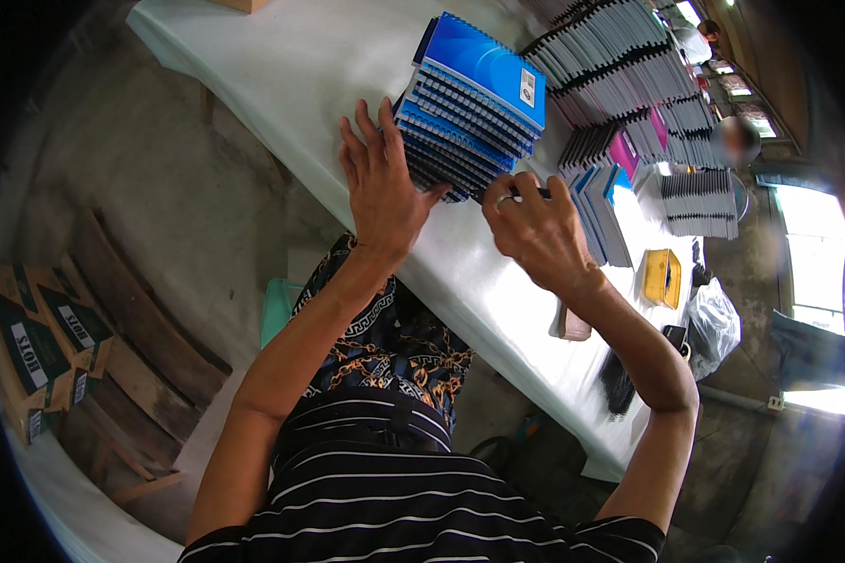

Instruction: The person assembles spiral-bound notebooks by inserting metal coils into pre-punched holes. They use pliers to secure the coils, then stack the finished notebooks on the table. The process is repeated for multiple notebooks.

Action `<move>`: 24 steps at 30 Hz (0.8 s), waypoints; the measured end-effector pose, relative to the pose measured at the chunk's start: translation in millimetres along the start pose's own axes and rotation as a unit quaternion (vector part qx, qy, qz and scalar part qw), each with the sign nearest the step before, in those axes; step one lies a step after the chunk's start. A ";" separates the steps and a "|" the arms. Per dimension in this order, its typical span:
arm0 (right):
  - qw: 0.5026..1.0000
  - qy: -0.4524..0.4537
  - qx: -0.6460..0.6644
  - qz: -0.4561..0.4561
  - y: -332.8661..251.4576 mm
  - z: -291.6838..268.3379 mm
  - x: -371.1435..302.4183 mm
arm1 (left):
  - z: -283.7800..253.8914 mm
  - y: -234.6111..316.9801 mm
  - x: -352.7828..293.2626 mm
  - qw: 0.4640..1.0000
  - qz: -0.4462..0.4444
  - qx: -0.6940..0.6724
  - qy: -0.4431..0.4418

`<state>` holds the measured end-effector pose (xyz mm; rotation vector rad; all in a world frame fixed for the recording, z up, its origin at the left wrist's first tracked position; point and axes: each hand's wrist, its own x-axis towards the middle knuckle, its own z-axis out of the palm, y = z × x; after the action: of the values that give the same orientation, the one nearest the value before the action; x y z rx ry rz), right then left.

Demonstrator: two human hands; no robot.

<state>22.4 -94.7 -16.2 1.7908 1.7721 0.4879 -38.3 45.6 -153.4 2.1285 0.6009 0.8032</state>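
Note:
In front of me on the white-covered table stands a tall stack of spiral-bound notebooks (469,127) with blue covers, their black coil spines facing me. Spread fingers of my left hand (382,192) rest along the left side of the stack, the thumb at its lower front edge. My right hand (540,225) is closed at the stack's lower right corner, a ring on one finger. Between its fingers is a slim black tool (544,193), mostly hidden, its kind unclear; its dark end reaches toward the bottom notebooks.
Long rows of bound notebooks (615,61) fill the table's far right. Closer are leaning blue-and-white notebooks (606,216), a yellow container (662,279), a brown case (575,325) and a clear plastic bag (714,319). Cardboard boxes (42,338) and a wooden bench (145,352) stand lower left.

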 end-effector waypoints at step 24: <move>0.997 0.040 -0.028 -0.056 32.4 21.4 -26.3 | 6.2 -10.8 10.9 0.998 0.041 -0.032 0.027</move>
<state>59.6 -122.5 -9.1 1.6454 1.8828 0.5653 -28.1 55.9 -161.3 2.0907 0.5109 0.9161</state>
